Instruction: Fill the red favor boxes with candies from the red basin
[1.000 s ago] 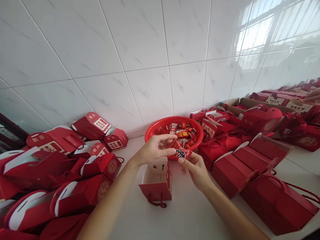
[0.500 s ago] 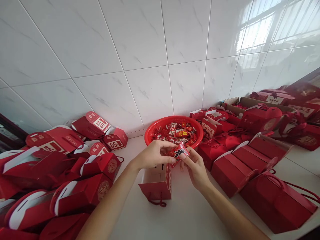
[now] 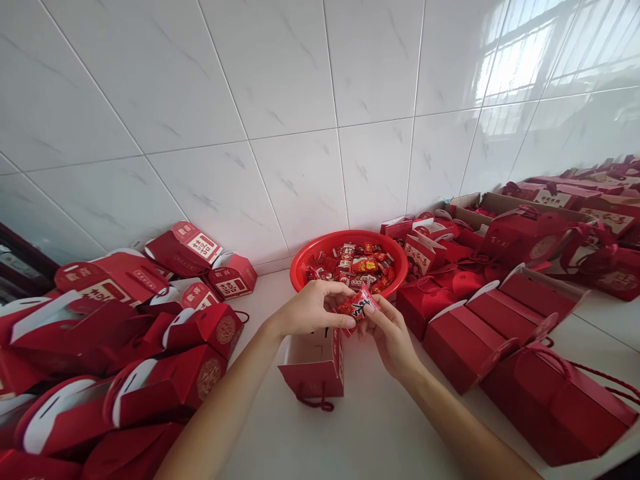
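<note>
My left hand [image 3: 314, 308] grips red-wrapped candy between thumb and fingers, above an open red gift box [image 3: 314, 373] with a cord handle. My right hand [image 3: 393, 333] pinches the other side of the same red candy packet [image 3: 361, 307], which bears black lettering; whether there is more than one piece is unclear. Just behind both hands is a red plastic basket [image 3: 299, 265] holding several wrapped candies [image 3: 364, 265]. The back part of the open box is hidden under my left hand.
Several red boxes [image 3: 195, 383] with white-lined flaps crowd the left side. More red boxes [image 3: 557, 403] line the right, some with rope handles. A cardboard carton [image 3: 537, 208] stands at the back right, against a tiled wall [image 3: 295, 180].
Both hands stay in nearly the same place. The candy packet is turned slightly between the fingers, and the view has shifted a little.
</note>
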The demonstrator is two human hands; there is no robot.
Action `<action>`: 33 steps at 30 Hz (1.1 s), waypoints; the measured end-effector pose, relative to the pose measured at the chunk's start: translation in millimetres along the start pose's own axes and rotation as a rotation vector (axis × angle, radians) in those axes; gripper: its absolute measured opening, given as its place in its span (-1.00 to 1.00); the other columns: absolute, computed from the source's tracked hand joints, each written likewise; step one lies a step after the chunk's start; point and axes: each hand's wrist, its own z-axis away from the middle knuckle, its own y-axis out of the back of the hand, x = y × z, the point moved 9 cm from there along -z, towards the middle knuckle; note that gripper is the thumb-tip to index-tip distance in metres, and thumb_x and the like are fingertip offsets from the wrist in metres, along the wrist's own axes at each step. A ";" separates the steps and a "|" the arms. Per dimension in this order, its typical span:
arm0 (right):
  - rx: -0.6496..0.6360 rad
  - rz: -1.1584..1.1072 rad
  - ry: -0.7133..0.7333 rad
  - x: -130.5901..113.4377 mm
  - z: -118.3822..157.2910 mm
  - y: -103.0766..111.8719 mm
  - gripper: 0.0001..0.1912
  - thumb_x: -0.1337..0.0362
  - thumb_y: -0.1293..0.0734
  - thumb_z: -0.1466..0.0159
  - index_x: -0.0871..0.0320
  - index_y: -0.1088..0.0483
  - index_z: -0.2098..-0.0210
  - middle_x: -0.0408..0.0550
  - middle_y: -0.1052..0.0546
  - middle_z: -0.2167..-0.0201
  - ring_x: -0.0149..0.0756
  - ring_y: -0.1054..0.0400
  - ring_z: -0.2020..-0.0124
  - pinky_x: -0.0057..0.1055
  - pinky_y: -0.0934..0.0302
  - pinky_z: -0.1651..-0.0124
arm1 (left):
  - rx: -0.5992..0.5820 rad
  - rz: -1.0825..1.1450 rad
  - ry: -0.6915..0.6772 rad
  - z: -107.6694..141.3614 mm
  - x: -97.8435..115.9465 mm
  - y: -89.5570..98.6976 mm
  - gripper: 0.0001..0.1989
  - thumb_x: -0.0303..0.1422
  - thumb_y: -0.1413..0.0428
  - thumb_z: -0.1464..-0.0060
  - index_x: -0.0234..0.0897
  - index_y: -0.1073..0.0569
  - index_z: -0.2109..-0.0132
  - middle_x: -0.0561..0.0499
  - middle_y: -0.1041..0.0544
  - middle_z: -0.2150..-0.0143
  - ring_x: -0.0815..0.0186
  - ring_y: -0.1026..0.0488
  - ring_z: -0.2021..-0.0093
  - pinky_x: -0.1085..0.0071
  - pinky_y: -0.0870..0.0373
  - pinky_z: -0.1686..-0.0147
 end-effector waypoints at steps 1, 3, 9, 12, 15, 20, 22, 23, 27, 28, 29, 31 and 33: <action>0.004 -0.010 -0.008 1.0 -0.2 0.2 -0.72 0.07 -0.48 -0.14 0.13 -0.44 0.38 -0.24 -0.38 0.61 -0.44 -0.23 0.60 -0.45 -0.13 0.46 | -0.011 -0.010 0.002 0.2 0.2 -0.4 -0.51 -0.17 -0.33 0.04 -0.29 -0.55 -0.03 -0.05 -0.62 0.19 0.20 -0.54 0.17 0.33 -0.47 0.16; 0.033 -0.042 -0.025 3.0 -0.8 2.9 -0.72 0.07 -0.49 -0.11 0.13 -0.44 0.40 -0.22 -0.40 0.57 -0.42 -0.24 0.57 -0.45 -0.17 0.46 | -0.016 -0.042 -0.001 0.7 1.4 3.2 -0.47 -0.11 -0.29 -0.02 -0.26 -0.52 -0.10 -0.05 -0.62 0.16 0.20 -0.55 0.14 0.32 -0.47 0.14; 0.233 -0.131 -0.046 5.5 -2.2 23.6 -0.75 0.15 -0.50 0.02 0.12 -0.45 0.41 -0.14 -0.53 0.41 -0.32 -0.34 0.41 -0.42 -0.25 0.35 | 0.243 -0.167 0.032 -9.0 -15.6 67.1 -0.51 -0.08 -0.13 -0.14 -0.29 -0.51 -0.09 -0.09 -0.64 0.13 0.19 -0.56 0.12 0.27 -0.47 0.03; 0.245 -0.089 -0.055 3.1 -2.0 25.4 -0.80 0.16 -0.44 0.00 0.13 -0.45 0.43 -0.12 -0.54 0.47 -0.29 -0.35 0.43 -0.40 -0.24 0.36 | 0.312 -0.242 0.089 -24.9 -39.0 94.4 -0.55 -0.14 -0.09 -0.13 -0.34 -0.53 -0.05 -0.14 -0.63 0.05 0.18 -0.56 0.09 0.26 -0.45 -0.03; 0.227 -0.050 -0.068 1.5 -1.3 23.7 -0.81 0.15 -0.42 -0.02 0.13 -0.43 0.48 -0.12 -0.51 0.56 -0.31 -0.32 0.51 -0.41 -0.19 0.44 | 0.183 -0.421 0.173 -47.4 -62.9 91.4 -0.59 -0.23 -0.04 -0.13 -0.32 -0.56 -0.03 -0.12 -0.61 -0.03 0.18 -0.54 0.02 0.33 -0.44 -0.02; 0.232 -0.039 -0.049 0.2 -1.2 25.2 -0.81 0.16 -0.44 -0.03 0.13 -0.43 0.47 -0.13 -0.50 0.56 -0.32 -0.33 0.51 -0.42 -0.19 0.41 | -0.070 -0.566 0.228 -78.7 -89.1 54.1 -0.73 -0.34 -0.18 0.05 -0.20 -0.63 0.15 0.01 -0.67 0.14 0.23 -0.57 0.14 0.43 -0.43 0.10; 0.226 -0.033 -0.040 0.3 -1.8 25.5 -0.81 0.15 -0.44 -0.03 0.13 -0.43 0.46 -0.14 -0.50 0.56 -0.32 -0.34 0.51 -0.42 -0.20 0.40 | -0.119 -0.650 0.263 -87.7 -98.7 43.4 -0.76 -0.38 -0.18 0.08 -0.20 -0.63 0.20 0.01 -0.67 0.23 0.22 -0.57 0.21 0.42 -0.43 0.17; 0.224 -0.029 -0.035 0.3 -2.0 25.7 -0.81 0.16 -0.44 -0.03 0.13 -0.43 0.46 -0.13 -0.51 0.55 -0.32 -0.35 0.50 -0.42 -0.20 0.41 | -0.129 -0.694 0.280 -91.6 -102.5 40.6 -0.76 -0.40 -0.18 0.09 -0.21 -0.62 0.21 -0.01 -0.66 0.25 0.21 -0.56 0.23 0.41 -0.43 0.20; 0.213 -0.021 -0.026 0.2 -2.5 25.7 -0.81 0.16 -0.44 -0.04 0.13 -0.42 0.46 -0.13 -0.51 0.53 -0.32 -0.36 0.49 -0.45 -0.14 0.47 | -0.111 -0.853 0.312 -102.8 -106.4 41.0 -0.62 -0.43 -0.22 0.16 -0.29 -0.58 0.10 -0.16 -0.56 0.01 0.14 -0.53 0.11 0.41 -0.43 0.19; 0.210 -0.021 -0.027 0.3 -2.6 25.6 -0.81 0.16 -0.44 -0.04 0.13 -0.42 0.46 -0.12 -0.51 0.54 -0.32 -0.37 0.49 -0.46 -0.14 0.48 | -0.110 -0.884 0.317 -104.2 -105.5 41.7 -0.60 -0.40 -0.24 0.17 -0.30 -0.58 0.08 -0.19 -0.52 -0.05 0.13 -0.52 0.08 0.40 -0.43 0.18; 0.208 -0.023 -0.028 0.2 -2.7 25.4 -0.81 0.16 -0.43 -0.04 0.13 -0.42 0.47 -0.12 -0.51 0.54 -0.32 -0.37 0.50 -0.46 -0.15 0.48 | -0.115 -0.910 0.324 -105.0 -104.6 41.8 -0.60 -0.36 -0.26 0.17 -0.30 -0.58 0.09 -0.21 -0.49 -0.08 0.12 -0.52 0.08 0.39 -0.44 0.17; 0.206 -0.024 -0.027 -0.3 -2.8 24.8 -0.82 0.16 -0.43 -0.04 0.13 -0.42 0.48 -0.12 -0.51 0.55 -0.32 -0.36 0.50 -0.45 -0.17 0.46 | -0.126 -0.957 0.344 -105.4 -103.2 41.2 -0.60 -0.26 -0.30 0.16 -0.31 -0.60 0.11 -0.25 -0.48 -0.08 0.08 -0.53 0.10 0.34 -0.45 0.16; 0.206 -0.028 -0.026 -1.0 -2.7 23.9 -0.83 0.17 -0.43 -0.03 0.14 -0.43 0.49 -0.12 -0.51 0.55 -0.33 -0.36 0.51 -0.46 -0.18 0.46 | -0.127 -0.999 0.363 -105.1 -101.9 40.1 -0.57 -0.15 -0.31 0.15 -0.33 -0.62 0.15 -0.30 -0.48 -0.06 0.00 -0.52 0.08 0.26 -0.45 0.11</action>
